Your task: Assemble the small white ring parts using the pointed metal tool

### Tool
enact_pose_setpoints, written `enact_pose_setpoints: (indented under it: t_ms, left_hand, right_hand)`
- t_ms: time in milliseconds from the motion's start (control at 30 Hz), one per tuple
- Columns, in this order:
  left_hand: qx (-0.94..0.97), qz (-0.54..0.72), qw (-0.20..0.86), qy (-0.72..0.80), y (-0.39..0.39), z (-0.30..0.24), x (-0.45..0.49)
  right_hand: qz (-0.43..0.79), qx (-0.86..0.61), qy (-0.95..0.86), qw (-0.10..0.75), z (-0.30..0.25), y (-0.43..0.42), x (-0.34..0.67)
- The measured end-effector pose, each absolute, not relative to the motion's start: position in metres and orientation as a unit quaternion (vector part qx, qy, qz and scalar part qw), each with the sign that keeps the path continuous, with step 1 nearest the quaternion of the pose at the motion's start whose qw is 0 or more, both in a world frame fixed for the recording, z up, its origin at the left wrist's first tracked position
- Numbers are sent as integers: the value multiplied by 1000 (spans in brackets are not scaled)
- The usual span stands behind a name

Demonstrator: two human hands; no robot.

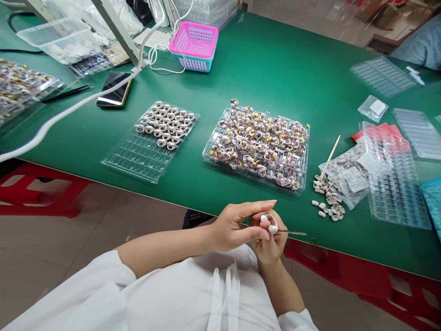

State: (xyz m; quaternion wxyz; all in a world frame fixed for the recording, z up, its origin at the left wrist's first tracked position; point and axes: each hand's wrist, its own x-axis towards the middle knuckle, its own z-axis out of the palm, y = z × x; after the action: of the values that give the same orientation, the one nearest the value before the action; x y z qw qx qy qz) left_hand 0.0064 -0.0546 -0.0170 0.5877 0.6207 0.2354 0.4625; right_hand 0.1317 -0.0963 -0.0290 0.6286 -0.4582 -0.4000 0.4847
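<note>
Just off the table's front edge, my two hands meet around a white clip-shaped earbud (273,228), two rounded ends joined by a thin curved band. My left hand (231,226) reaches in from the left, thumb below and fingers above the earbud, closed about it. Behind and below it, my right hand (269,246) is closed, its fingers bent against the earbud. A thin metal tool (294,233), perhaps tweezers, sticks out rightward from the right hand; its other end is hidden. Beyond the hands lies a clear tray (207,158) heaped with similar parts showing yellow tabs and wires.
Left of it, a clear tray (132,158) holds rows of earbud pieces. To the right are loose pale shells (333,201), a wooden stick (331,154), bags and clear trays (392,184). A phone (114,89), a pink basket (196,43) and a white cable (69,110) are farther left.
</note>
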Motion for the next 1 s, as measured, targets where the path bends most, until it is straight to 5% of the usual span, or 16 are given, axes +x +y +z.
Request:
enact_pose_setpoints:
  t_ms: [500, 833, 1000]
  left_hand:
    - [453, 421, 712, 333, -48, -4, -5]
    - [431, 302, 777, 344, -12, 10, -7]
    - [401, 307, 787, 354, -5, 9, -7]
  right_hand:
    - [577, -419, -285, 641, -18, -73, 106]
    - [795, -342, -176, 468, -4, -60, 136]
    - [822, -323, -144, 446, -3, -62, 140]
